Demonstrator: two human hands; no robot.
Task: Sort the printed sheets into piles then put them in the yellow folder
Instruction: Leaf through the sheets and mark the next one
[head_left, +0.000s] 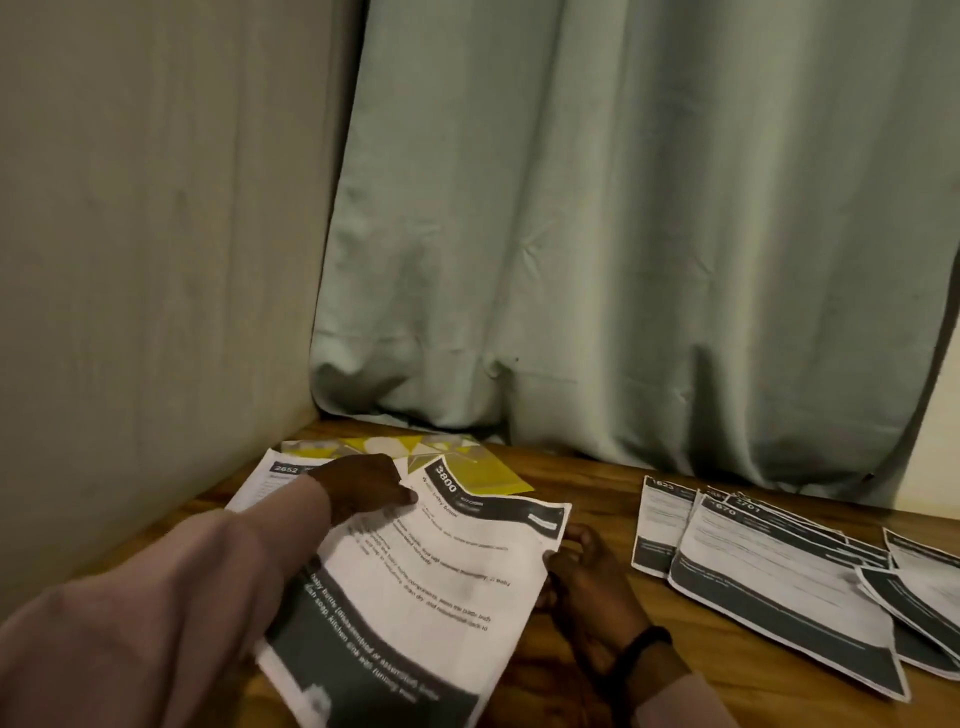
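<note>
A printed sheet (431, 587) headed 3800 curves up off the wooden table at centre. My right hand (576, 577) grips its right edge, thumb on top and fingers underneath. My left hand (363, 488) pinches the sheet's upper left part near the header. Under it to the left lies another sheet (270, 475) headed 2652. The yellow folder (483, 467) lies flat behind them, by the curtain, partly covered. A spread pile of several more sheets (769, 577) lies on the table to the right.
A beige wall (156, 260) closes the left side and a pale green curtain (623, 234) hangs down to the table's back edge. Bare wooden table (597, 483) shows between the held sheet and the right pile.
</note>
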